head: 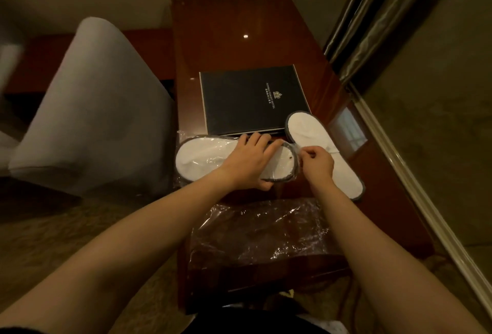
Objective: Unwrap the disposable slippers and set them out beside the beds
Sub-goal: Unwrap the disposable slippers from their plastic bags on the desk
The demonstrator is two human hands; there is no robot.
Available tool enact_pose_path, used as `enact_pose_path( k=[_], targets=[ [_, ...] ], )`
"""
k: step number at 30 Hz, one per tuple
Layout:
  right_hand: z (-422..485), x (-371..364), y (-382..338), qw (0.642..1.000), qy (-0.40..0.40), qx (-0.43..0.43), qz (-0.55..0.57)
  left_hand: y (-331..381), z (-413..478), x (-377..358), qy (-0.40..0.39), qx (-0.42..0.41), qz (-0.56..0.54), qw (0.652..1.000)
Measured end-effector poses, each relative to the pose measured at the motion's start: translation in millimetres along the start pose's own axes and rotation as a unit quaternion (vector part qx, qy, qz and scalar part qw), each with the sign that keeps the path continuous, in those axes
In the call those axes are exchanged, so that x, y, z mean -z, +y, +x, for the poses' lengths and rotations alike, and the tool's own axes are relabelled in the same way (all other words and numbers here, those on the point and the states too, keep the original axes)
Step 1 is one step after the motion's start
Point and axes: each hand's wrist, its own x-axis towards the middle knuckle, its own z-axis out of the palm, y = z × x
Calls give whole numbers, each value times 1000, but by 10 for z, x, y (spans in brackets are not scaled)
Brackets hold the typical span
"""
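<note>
- My left hand [251,159] lies flat, fingers spread, on a white disposable slipper with a grey rim, still inside its clear plastic wrapper [202,160]; my thumb curls under the slipper's near edge, so I am pressing and gripping it against the glossy dark red-brown wooden desk [229,40].
- That wrapped slipper sits just in front of the black rectangular hotel folder with a pale printed crest [250,99], its left end reaching past the folder's left corner.
- My right hand [316,162] is pinched shut, thumb against fingertips, right at the wrapped slipper's right end; it seems to nip a bit of the clear film there, though I cannot tell exactly what is between the fingers.
- A second white flat slipper with a grey edge, bare of any wrapping [308,131], lies at an angle from the folder's near right corner toward me, its far end overlapping the folder and its middle hidden under my right hand.
- A crumpled sheet of clear plastic film [261,229] lies nearer to me than the folder and both slippers, between my two forearms.
- A pale grey upholstered armchair [98,110] stands to the left of the folder, beside the desk.
- Greenish-gold curtains [372,27] hang beyond the folder's right side.
</note>
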Motion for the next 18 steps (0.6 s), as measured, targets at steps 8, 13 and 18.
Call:
enact_pose_path(
  k=[8, 13, 18],
  targets=[
    [-84, 157, -282, 978, -194, 78, 6, -148, -183, 231, 17, 79, -5, 997],
    [-90, 336, -312, 965, -233, 109, 47, -69, -158, 303, 41, 111, -5, 993],
    [-20, 385, -328, 968, -234, 81, 45, 55, -184, 340, 50, 127, -35, 990]
  ],
)
